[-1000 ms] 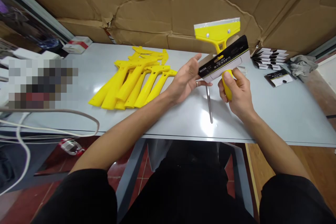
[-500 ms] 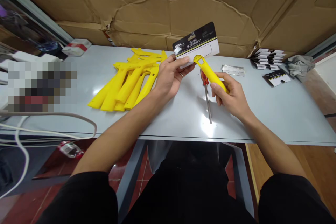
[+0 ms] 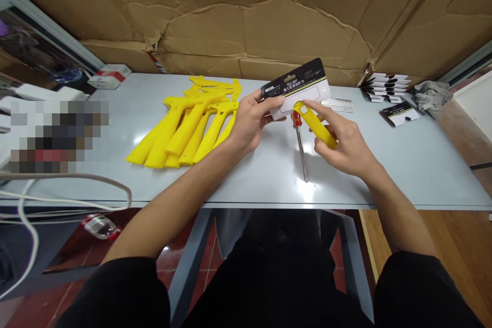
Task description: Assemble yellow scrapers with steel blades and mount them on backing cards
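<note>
Between thumb and fingers, my left hand (image 3: 251, 120) grips a black-and-white packaging card (image 3: 295, 87), tilted up above the table. My right hand (image 3: 342, 141) is closed around a yellow plastic handle (image 3: 318, 125), its index finger stretched along to the slotted end. That end overlaps the card's lower edge; whether the two are joined I cannot tell. Beneath them a screwdriver (image 3: 301, 148) with a red grip lies on the table, its shaft pointing at me. Left of my left hand lies a pile of yellow handles (image 3: 188, 128).
Thin metal blades (image 3: 338, 105) lie behind my right hand. At the right are a stack of folded cards (image 3: 385, 87), a single card (image 3: 398, 114) and a grey cloth (image 3: 433, 97). A small white-and-red box (image 3: 110, 76) sits back left, and white cables (image 3: 77, 197) cross the left edge.
Both hands have come down slightly with the card and handle. My right index finger has moved up onto the handle's slotted end, near the card.
</note>
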Motion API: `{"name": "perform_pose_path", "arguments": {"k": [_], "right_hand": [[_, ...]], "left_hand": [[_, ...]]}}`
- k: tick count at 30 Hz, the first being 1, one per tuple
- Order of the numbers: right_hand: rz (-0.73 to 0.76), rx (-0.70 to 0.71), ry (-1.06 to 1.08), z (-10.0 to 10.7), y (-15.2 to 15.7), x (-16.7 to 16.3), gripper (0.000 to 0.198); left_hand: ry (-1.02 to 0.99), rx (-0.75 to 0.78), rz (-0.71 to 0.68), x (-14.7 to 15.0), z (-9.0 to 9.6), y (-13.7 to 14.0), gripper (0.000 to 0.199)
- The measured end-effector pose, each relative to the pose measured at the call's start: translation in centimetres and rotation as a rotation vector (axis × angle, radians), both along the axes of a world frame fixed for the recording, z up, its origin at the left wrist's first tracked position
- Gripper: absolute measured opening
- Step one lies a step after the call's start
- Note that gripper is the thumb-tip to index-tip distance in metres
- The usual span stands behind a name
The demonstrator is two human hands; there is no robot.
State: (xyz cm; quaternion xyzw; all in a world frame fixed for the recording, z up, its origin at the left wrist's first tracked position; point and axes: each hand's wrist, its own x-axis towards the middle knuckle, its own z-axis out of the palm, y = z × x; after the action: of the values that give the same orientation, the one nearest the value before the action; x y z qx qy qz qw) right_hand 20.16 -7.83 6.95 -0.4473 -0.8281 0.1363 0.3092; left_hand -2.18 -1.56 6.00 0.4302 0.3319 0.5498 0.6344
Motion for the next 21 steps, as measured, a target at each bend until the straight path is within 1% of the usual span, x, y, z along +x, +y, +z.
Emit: {"name": "perform_pose_path", "arguments": {"k": [3,6,8,11,13,15,16,19,20,21], "right_hand": [[-0.026,-0.024,-0.095,0.5,-0.3,0.1,0.087],[-0.044,-0.049,-0.190,0.7,-0.5,0.2,0.091],[-0.077,-0.032,-0.240,0.3,-0.4,0.0,0.090],[-0.153,0.006,-0.289,-0.5,-0.1,-0.3,0.080],[-0.216,-0.004,-0.318,-0.4,0.3,-0.1,0.075],[-0.332,-0.032,-0.317,0.3,0.8,1.1,0.075],[-0.415,-0.040,-0.299,0.8,1.0,2.1,0.076],[-0.712,-0.065,-0.285,2.0,2.1,6.7,0.078],[-0.778,-0.108,-0.342,2.2,2.5,8.3,0.077],[-0.833,-0.184,-0.429,2.1,2.9,9.8,0.077]], "left_hand": [[0.019,0.018,0.050,-0.2,0.1,0.2,0.034],[0.017,-0.006,0.046,-0.2,0.2,0.2,0.032],[0.063,-0.016,0.008,-0.1,0.1,0.1,0.031],[0.131,-0.012,-0.077,0.2,-0.2,-0.2,0.033],[0.137,-0.007,-0.141,0.3,-0.5,-0.3,0.036],[0.132,-0.009,-0.196,0.3,-0.6,-0.3,0.041],[0.132,-0.012,-0.212,0.2,-0.6,-0.2,0.041],[0.154,-0.036,-0.193,-0.1,-0.7,0.1,0.031],[0.171,-0.052,-0.176,-0.2,-0.8,0.2,0.027],[0.189,-0.071,-0.160,-0.3,-0.9,0.3,0.022]]}}
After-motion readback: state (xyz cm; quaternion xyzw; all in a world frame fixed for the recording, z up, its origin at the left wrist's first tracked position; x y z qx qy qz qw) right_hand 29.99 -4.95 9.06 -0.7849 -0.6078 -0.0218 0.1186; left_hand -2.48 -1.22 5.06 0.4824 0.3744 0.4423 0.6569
